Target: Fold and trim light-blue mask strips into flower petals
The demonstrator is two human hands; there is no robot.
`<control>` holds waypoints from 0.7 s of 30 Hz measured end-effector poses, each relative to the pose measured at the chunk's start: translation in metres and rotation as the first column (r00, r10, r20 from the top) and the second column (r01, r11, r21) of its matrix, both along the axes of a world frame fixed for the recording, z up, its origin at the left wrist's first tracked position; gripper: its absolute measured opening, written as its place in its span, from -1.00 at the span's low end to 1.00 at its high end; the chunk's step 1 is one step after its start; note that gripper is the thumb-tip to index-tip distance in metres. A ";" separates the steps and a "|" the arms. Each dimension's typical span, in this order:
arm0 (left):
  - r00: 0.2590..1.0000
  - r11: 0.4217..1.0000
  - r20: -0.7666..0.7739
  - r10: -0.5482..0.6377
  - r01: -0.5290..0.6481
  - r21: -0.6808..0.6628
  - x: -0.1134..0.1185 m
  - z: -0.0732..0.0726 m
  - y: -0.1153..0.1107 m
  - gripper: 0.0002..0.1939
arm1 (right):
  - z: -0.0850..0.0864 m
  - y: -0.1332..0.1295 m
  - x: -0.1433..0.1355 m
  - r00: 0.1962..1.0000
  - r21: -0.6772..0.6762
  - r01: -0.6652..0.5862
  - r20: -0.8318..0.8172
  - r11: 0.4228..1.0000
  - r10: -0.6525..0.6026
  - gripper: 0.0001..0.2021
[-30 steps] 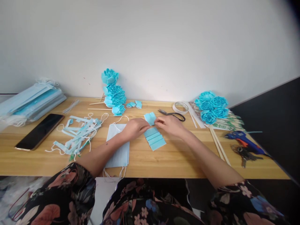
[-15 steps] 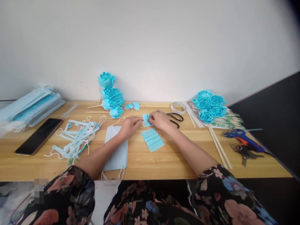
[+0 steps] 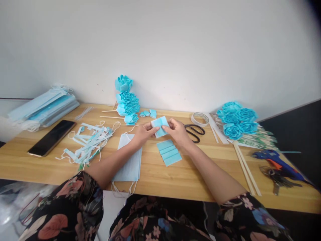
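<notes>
- Above the table (image 3: 200,174), near its middle, the blue piece (image 3: 161,126) was held up between both hands, tilted, with light creases showing on its face.
- Its left side was gripped by the left hand (image 3: 144,133), the fingers clamped on it with the thumb in front.
- Its right side was pinched by the right hand (image 3: 178,131), the thumb laid over the front and the fingers likewise clamped on it; the fingertips behind were hidden.
- Just below, the pleated piece (image 3: 169,152) was laid flat on the wood, touched by neither hand.
- Beneath the left forearm, the flat masks (image 3: 129,167) were partly covered from view, their loops hanging over the front edge.
- Beyond the hands, the folded bits (image 3: 148,113) were set beside the left flowers (image 3: 127,103).
- Beside the right hand, the scissors (image 3: 195,130) were seen by their black handles, the blades hidden, with the tape (image 3: 200,119) just behind.
- Farther right, the right flowers (image 3: 237,120) were placed above the sticks (image 3: 247,169), near the glue gun (image 3: 278,163) and keys (image 3: 278,179).
- At the far left, the phone (image 3: 51,138) was flanked by the strips (image 3: 87,142) and the mask pile (image 3: 45,106).
</notes>
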State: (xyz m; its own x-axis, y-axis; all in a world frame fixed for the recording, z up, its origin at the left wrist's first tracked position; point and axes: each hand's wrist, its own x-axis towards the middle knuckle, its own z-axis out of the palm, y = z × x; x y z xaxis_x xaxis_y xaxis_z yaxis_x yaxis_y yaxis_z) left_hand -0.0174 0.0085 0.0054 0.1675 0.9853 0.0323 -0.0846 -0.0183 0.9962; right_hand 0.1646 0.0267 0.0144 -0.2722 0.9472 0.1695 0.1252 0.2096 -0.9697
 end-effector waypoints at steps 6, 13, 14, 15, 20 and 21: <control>0.997 0.997 0.025 0.071 -0.071 -0.010 -0.001 0.004 -0.002 -0.49 | 0.000 -0.005 -0.003 0.986 -0.115 -0.126 -0.122 0.985 0.112 -0.40; 0.981 0.980 -0.008 0.193 -0.192 0.048 -0.005 0.005 0.003 -0.55 | -0.002 -0.003 -0.002 0.997 -0.149 -0.081 -0.031 0.986 0.077 -0.55; 0.982 0.981 -0.001 0.188 -0.187 0.050 -0.006 0.005 0.003 -0.55 | -0.002 -0.003 -0.002 0.996 -0.151 -0.083 -0.033 0.985 0.079 -0.55; 0.985 0.983 0.008 0.173 -0.173 0.054 -0.006 0.006 0.003 -0.54 | -0.002 -0.003 -0.002 0.995 -0.156 -0.095 -0.038 0.983 0.090 -0.55; 0.998 0.995 -0.011 0.065 -0.064 0.072 -0.006 0.007 0.001 -0.59 | 0.001 -0.004 -0.004 0.974 -0.163 -0.189 -0.158 0.968 0.163 -0.51; 0.998 0.996 -0.037 0.049 -0.046 0.077 -0.005 0.006 0.000 -0.61 | 0.002 -0.004 -0.005 0.971 -0.157 -0.192 -0.176 0.969 0.164 -0.50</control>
State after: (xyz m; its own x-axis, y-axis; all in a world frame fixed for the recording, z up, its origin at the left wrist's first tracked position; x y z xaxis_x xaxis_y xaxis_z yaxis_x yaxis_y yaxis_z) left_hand -0.0224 0.0087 0.0116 0.1230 0.9871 0.1022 -0.0434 -0.0975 0.9943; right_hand 0.1600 0.0224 0.0160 -0.4214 0.9046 0.0639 -0.0589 0.0430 -0.9973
